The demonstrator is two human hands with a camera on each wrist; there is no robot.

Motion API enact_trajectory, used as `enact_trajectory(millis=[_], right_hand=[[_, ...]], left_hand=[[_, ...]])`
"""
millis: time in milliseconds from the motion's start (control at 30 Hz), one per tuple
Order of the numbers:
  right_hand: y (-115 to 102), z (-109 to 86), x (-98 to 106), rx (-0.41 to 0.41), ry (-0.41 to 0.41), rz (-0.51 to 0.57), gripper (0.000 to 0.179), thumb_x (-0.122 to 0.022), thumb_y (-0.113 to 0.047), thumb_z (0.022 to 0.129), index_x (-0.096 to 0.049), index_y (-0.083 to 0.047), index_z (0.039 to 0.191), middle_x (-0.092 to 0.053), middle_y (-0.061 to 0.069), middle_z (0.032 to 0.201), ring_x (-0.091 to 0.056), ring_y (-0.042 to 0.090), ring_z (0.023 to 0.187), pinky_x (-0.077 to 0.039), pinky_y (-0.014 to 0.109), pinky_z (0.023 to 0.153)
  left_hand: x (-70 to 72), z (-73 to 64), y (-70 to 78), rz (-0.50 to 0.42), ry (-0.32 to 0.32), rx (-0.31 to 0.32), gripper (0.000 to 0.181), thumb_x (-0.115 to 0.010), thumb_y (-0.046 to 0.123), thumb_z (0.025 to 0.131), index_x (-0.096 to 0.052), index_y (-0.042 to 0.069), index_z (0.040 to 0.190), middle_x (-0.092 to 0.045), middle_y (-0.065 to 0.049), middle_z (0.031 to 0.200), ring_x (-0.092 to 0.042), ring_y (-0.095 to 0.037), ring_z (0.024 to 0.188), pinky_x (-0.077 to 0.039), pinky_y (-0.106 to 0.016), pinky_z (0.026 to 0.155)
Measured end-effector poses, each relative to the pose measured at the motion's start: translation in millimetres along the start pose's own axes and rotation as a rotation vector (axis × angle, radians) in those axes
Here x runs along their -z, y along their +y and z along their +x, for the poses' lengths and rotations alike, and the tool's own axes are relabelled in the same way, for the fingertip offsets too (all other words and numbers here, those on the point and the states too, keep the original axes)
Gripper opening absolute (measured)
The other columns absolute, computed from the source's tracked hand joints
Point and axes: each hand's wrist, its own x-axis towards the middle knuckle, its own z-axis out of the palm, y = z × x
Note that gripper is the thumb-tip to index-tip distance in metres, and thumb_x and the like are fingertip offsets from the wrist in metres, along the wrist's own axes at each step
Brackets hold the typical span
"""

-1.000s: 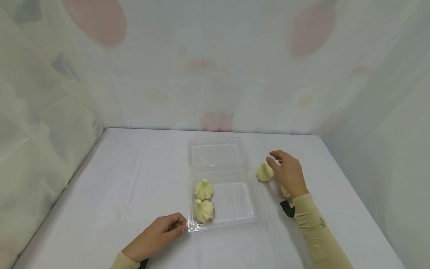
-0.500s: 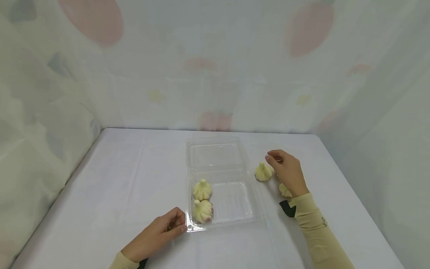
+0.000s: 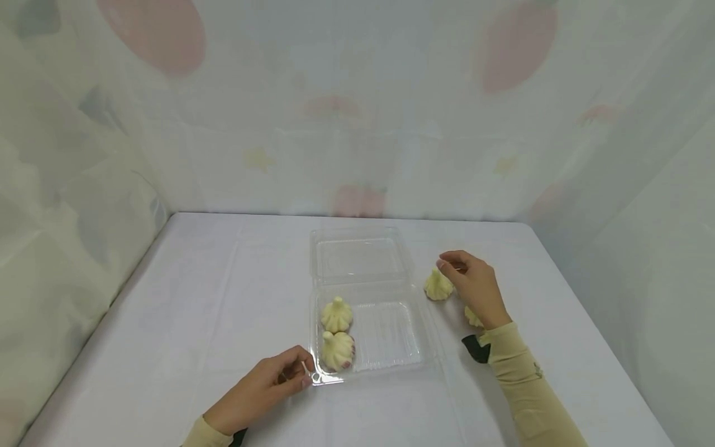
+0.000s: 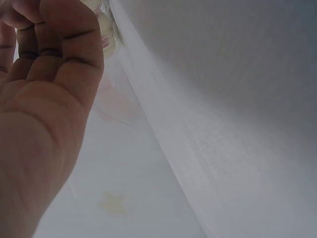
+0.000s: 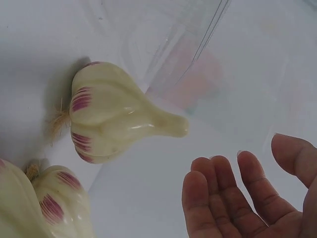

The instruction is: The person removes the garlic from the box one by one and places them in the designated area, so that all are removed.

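Note:
My right hand (image 3: 473,285) hovers by the stem of a pale garlic bulb (image 3: 438,287), fingers loosely bent. In the right wrist view, its fingers are apart from that glossy, purple-streaked bulb (image 5: 111,114). A second bulb (image 3: 472,316) lies partly hidden under the right wrist. At the front left corner of a clear plastic clamshell box (image 3: 385,335) is my left hand (image 3: 268,388), thumb and index fingertips near its rim with a gap between them. Two garlic bulbs, one behind (image 3: 337,315) and one in front (image 3: 337,351), sit along the box's left side.
The box's transparent lid (image 3: 357,256) lies folded back on the white table (image 3: 234,298). Patterned cloth (image 3: 357,124) hangs behind the table and at both sides. A black wrist strap (image 3: 477,349) shows below the right wrist.
My right hand has moved slightly left and lower, toward the stem of the nearer bulb. The left hand stays at the box corner, its thumb and index finger slightly farther apart.

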Motion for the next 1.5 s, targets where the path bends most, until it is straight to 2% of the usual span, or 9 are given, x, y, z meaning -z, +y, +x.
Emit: enact_trajectory(millis=[133,333,467,700,833,1100,1500], right_hand=[[-2.8,-1.5,-1.1,0.005,-0.008,0.028,0.043,-0.062,-0.041,0.101,-0.067,-0.005,0.124,-0.071,0.009,0.113,-0.066,0.027,0.104,-0.051,0.046,0.088],[-6.0,-3.9,-2.2,0.005,-0.011,0.05,0.041,-0.063,-0.039,0.101,-0.068,-0.005,0.123,-0.071,0.008,0.111,-0.066,0.025,0.102,-0.05,0.044,0.088],[-5.0,-3.4,-3.0,0.016,-0.014,0.043,0.042,-0.062,-0.04,0.102,-0.067,-0.004,0.124,-0.07,0.009,0.113,-0.065,0.026,0.103,-0.05,0.044,0.088],[-4.9,-1.4,-8.3,0.006,-0.041,0.093,0.041,-0.064,-0.039,0.101,-0.067,-0.005,0.124,-0.071,0.007,0.113,-0.066,0.024,0.103,-0.051,0.043,0.088],[-8.4,-0.2,-11.5,0.003,-0.051,0.113,0.039,-0.066,-0.039,0.1,-0.068,-0.008,0.123,-0.071,0.006,0.11,-0.067,0.022,0.102,-0.051,0.043,0.089],[-10.6,1.3,-13.6,0.018,-0.061,0.095,0.041,-0.066,-0.04,0.099,-0.068,-0.007,0.124,-0.071,0.005,0.109,-0.067,0.022,0.1,-0.051,0.044,0.088],[-9.4,-5.9,-18.5,0.057,-0.056,0.069,0.04,-0.066,-0.041,0.099,-0.069,-0.009,0.123,-0.072,0.003,0.108,-0.068,0.02,0.098,-0.052,0.043,0.085]], left_hand=[[-0.6,0.3,-1.3,0.009,-0.006,0.017,0.007,-0.063,0.022,0.103,-0.061,0.02,0.108,-0.054,0.011,0.081,-0.052,-0.004,0.072,-0.048,-0.026,0.066],[-2.0,1.8,-1.1,-0.019,-0.007,-0.029,0.007,-0.061,0.023,0.104,-0.06,0.019,0.11,-0.056,0.009,0.082,-0.054,-0.006,0.072,-0.048,-0.026,0.065],[-1.6,4.3,-0.1,-0.014,-0.009,-0.032,0.007,-0.061,0.022,0.104,-0.06,0.019,0.11,-0.057,0.009,0.082,-0.054,-0.006,0.071,-0.048,-0.026,0.065],[-1.1,5.9,-0.2,0.006,-0.024,0.027,0.008,-0.061,0.026,0.104,-0.06,0.021,0.109,-0.057,0.011,0.081,-0.054,-0.005,0.072,-0.049,-0.026,0.066],[-2.1,5.1,-0.5,-0.012,-0.022,0.028,0.009,-0.061,0.029,0.104,-0.059,0.022,0.109,-0.057,0.009,0.082,-0.053,-0.005,0.072,-0.048,-0.026,0.065],[-4.6,7.5,-1.3,-0.016,-0.01,-0.001,0.008,-0.061,0.023,0.104,-0.059,0.018,0.11,-0.055,0.01,0.081,-0.052,-0.004,0.071,-0.047,-0.026,0.063],[-2.1,9.6,-0.9,0.0,-0.026,-0.012,0.008,-0.062,0.026,0.103,-0.06,0.021,0.11,-0.057,0.009,0.082,-0.054,-0.005,0.072,-0.048,-0.026,0.064]])
